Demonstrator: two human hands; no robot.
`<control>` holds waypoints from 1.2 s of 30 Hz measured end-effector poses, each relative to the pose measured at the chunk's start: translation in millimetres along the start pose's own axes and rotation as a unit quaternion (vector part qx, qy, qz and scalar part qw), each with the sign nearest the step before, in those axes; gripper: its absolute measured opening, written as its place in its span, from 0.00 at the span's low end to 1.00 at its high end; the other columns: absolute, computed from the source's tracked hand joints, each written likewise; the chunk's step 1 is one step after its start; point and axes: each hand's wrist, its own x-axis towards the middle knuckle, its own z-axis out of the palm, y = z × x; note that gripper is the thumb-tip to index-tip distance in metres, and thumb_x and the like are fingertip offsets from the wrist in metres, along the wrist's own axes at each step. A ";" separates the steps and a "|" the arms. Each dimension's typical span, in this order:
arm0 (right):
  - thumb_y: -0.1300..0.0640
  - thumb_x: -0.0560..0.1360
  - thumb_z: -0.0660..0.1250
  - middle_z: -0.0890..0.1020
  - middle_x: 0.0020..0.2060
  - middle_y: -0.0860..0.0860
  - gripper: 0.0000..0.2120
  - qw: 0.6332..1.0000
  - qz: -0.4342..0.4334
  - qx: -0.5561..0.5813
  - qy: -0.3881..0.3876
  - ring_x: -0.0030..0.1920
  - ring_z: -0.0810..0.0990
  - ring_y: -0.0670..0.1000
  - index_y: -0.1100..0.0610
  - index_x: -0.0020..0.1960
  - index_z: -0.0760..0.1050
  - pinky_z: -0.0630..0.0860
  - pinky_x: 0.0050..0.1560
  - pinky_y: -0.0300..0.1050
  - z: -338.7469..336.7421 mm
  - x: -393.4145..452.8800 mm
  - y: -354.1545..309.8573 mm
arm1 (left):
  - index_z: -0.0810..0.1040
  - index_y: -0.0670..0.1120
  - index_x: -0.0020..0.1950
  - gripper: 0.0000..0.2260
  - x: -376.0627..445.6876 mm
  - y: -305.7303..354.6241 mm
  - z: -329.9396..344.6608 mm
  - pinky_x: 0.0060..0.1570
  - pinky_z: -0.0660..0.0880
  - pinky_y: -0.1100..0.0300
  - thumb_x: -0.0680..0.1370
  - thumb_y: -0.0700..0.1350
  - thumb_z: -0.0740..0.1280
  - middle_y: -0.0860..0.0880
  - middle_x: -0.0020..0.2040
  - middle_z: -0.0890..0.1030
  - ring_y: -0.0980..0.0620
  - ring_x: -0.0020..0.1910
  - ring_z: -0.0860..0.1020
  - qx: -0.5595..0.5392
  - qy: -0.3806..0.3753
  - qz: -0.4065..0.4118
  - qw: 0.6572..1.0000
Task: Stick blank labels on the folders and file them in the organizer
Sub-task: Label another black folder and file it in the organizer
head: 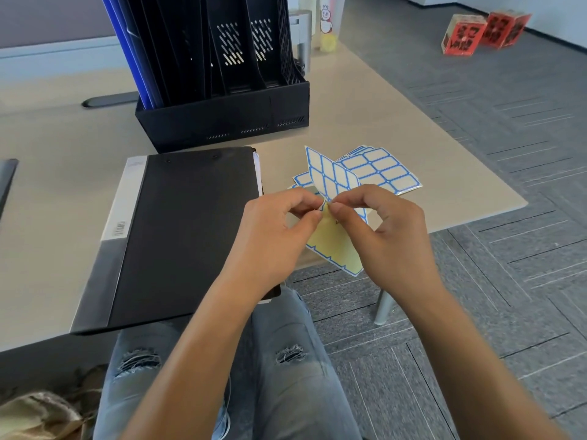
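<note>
— Two hands at work: left hand [279,223] and right hand [386,227], each grip pinched shut on the label sheet [333,179], held up past the surface [63,173] edge.
— Organizer [222,100]?
— Upright at the back. Blue folders [127,49] in its leftmost slot; other slots dark, contents unclear.
— Other things?
— Black folder [187,230] lying flat, just left of the hands. More label sheets [381,169] beyond them, partly hidden by the held one.

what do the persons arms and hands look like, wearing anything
Both forearms are bare to the bottom edge of the frame, with no sleeves in view. The left hand and right hand show no gloves, rings, watch or wristband, and the fingernails look short and unpainted.
</note>
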 end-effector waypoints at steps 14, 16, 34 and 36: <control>0.58 0.81 0.71 0.86 0.43 0.41 0.04 0.999 0.032 -0.012 0.020 0.50 0.83 0.39 0.53 0.48 0.83 0.71 0.47 0.29 -1.7 5.1 3.4 | 0.86 0.51 0.51 0.07 10.1 3.2 4.3 0.47 0.72 0.72 0.79 0.40 0.71 0.54 0.42 0.85 0.59 0.47 0.81 0.011 -0.005 0.006 1.000; 0.59 0.81 0.70 0.86 0.42 0.42 0.06 0.997 0.051 0.008 0.051 0.48 0.84 0.41 0.53 0.46 0.82 0.73 0.49 0.32 -6.1 8.1 4.9 | 0.86 0.51 0.51 0.08 19.3 7.5 7.7 0.45 0.70 0.73 0.79 0.39 0.70 0.54 0.41 0.85 0.58 0.46 0.80 0.018 -0.006 0.007 1.000; 0.59 0.80 0.69 0.83 0.32 0.41 0.07 0.964 0.161 0.080 0.198 0.32 0.75 0.39 0.54 0.44 0.83 0.69 0.35 0.31 -43.8 41.9 29.8 | 0.83 0.51 0.59 0.09 99.7 15.6 48.1 0.62 0.71 0.59 0.80 0.44 0.68 0.54 0.55 0.82 0.55 0.58 0.77 0.168 -0.003 0.057 0.984; 0.60 0.80 0.69 0.81 0.31 0.38 0.07 0.965 0.158 0.087 0.191 0.31 0.75 0.39 0.56 0.46 0.83 0.68 0.35 0.29 -38.3 41.4 29.5 | 0.85 0.49 0.55 0.08 81.8 24.4 46.6 0.57 0.70 0.71 0.79 0.40 0.69 0.57 0.52 0.84 0.62 0.54 0.78 0.078 -0.005 0.074 0.994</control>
